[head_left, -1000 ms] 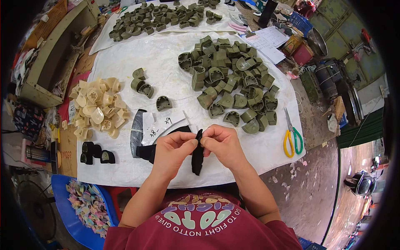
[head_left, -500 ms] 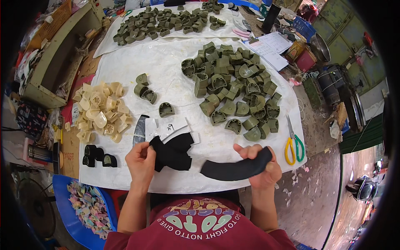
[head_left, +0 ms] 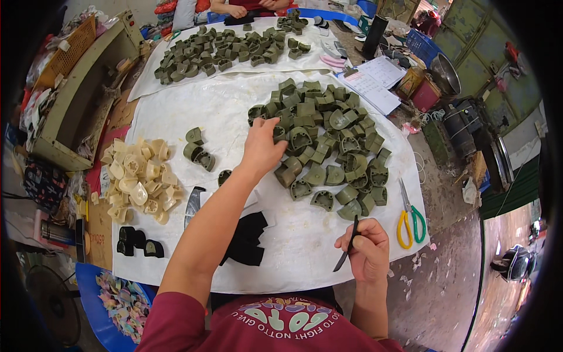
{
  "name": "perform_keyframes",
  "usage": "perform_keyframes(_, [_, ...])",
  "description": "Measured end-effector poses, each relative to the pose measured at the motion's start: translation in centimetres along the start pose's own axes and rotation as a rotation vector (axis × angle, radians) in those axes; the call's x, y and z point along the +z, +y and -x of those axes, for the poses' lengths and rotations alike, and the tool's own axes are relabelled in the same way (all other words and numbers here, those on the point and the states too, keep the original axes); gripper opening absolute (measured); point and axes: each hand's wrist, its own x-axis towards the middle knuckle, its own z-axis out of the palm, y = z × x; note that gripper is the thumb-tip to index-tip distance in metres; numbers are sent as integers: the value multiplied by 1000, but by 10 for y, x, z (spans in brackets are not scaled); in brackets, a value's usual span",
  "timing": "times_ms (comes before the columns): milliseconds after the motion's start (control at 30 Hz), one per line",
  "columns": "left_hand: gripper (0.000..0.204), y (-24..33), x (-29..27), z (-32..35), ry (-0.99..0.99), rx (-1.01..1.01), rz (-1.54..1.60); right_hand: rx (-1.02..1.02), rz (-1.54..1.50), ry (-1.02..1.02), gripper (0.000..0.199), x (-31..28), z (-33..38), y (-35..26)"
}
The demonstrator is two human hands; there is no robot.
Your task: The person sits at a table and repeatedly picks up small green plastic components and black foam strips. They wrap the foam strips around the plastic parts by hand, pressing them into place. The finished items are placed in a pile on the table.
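Note:
My left hand (head_left: pixel 264 146) reaches over the table to the left edge of a pile of olive-green plastic shoe heels (head_left: pixel 337 120). Its thumb and fingers close around a green heel (head_left: pixel 280 134) there; the hand partly hides it. Near the front edge, my right hand (head_left: pixel 369 249) pinches a curved black strip (head_left: pixel 347 249), seen nearly edge-on. More black strips (head_left: pixel 249 240) lie stacked under my left forearm, beside a white paper that the arm largely covers. A few loose green heels (head_left: pixel 198 149) sit left of my left hand.
Cream heel pieces (head_left: pixel 141 182) are heaped at left, near several black-covered heels (head_left: pixel 153 248). Scissors (head_left: pixel 407 214) lie at right. A blue tub (head_left: pixel 88 299) of colourful scraps stands below left. Another heel pile (head_left: pixel 217 50) lies farther back, where another person's hands (head_left: pixel 237 10) show.
My left hand has left the black strips and moved forward to the green heels. My right hand keeps its strip, now turned edge-on. A person's hands have come into view at the far end.

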Motion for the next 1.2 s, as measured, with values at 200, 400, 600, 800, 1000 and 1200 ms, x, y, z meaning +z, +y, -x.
perform_keyframes(200, [44, 0, -31, 19, 78, -333, 778, 53, -27, 62, 25, -10, 4, -6])
perform_keyframes(400, [36, 36, -41, 108, -255, -548, 1302, 190, 140, -69, 16, 27, -11, 10])
perform_keyframes(600, [45, 78, -62, 179, -367, -592, 1608, 141, 41, -184, 15, 46, -9, 16])
perform_keyframes(800, [45, 62, -73, 192, -271, -481, 1438, 171, 131, -237, 14, 51, 0, 19])
perform_keyframes(1000, [41, 43, -92, 178, -97, -538, 1454, 67, 470, -286, 22, 44, 2, -5])
perform_keyframes(1200, [40, 51, -88, 180, -179, -494, 1222, -146, 862, -368, 37, 69, 3, -12])
